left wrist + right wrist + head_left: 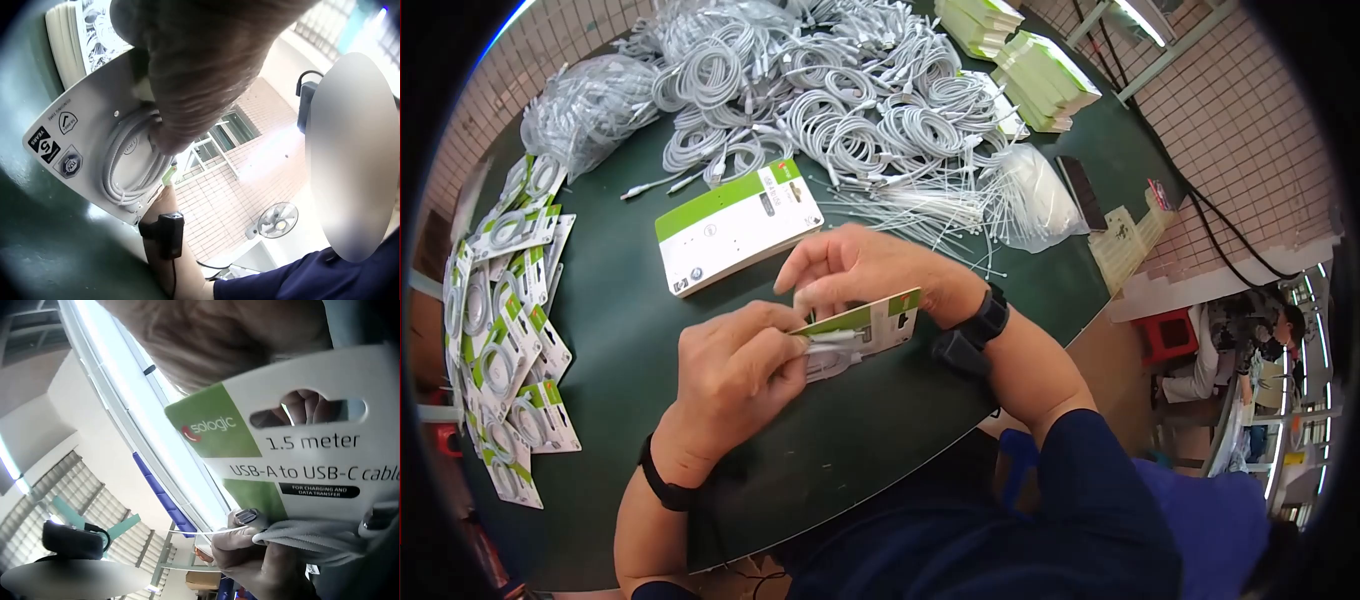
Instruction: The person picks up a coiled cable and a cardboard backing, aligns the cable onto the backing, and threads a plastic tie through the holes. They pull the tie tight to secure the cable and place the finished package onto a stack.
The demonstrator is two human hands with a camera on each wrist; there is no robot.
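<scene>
My left hand [735, 365] grips a coiled white cable [830, 362] against the front of a green and white retail card [895, 322]. The card stands tilted, and its print reads 1.5 meter USB-A to USB-C cable. In the right wrist view, the left fingertips [240, 553] pinch the coil beside a metal connector [245, 516]. A thin white cable tie [206, 533] sticks out there. My right hand [870, 268] is behind the card's upper edge with bent fingers, partly hidden; I cannot tell whether they pinch anything.
A stack of cards [735, 230] lies ahead on the green table [620, 330]. Coiled cables [830, 100] are heaped behind it, near loose cable ties [930, 208] and their bag [1040, 200]. Carded cables [505, 330] pile at left; more card stacks [1045, 80] stand back right.
</scene>
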